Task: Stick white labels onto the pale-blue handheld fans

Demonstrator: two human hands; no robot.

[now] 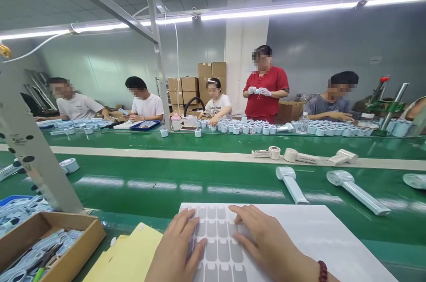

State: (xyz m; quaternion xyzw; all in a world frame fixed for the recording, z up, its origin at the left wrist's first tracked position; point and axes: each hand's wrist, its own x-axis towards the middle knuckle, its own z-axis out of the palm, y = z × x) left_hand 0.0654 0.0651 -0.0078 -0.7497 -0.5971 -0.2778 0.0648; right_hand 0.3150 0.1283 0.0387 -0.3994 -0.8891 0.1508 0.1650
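A sheet of grey rounded stickers [217, 240] in rows lies on a large white sheet or board [319, 233] at the near side of the bench. My left hand [178, 244] rests along the left edge of the stickers, its fingers stretched out. On the right edge, my right hand [269, 237] touches the same sheet with fingers spread; a dark red bead bracelet [322, 271] circles that wrist. Neither hand grips anything. Yellow backing paper [128, 251] lies just left of my left hand, partly under the wrist area.
A cardboard box [89, 237] of light-blue parts stands left, beside a slanted metal post [36, 157]. Wrapped handheld fans [293, 184] lie on the green belt [186, 173] ahead. Several people sit or stand across the line, one in a red top [266, 89], near many light-blue round parts.
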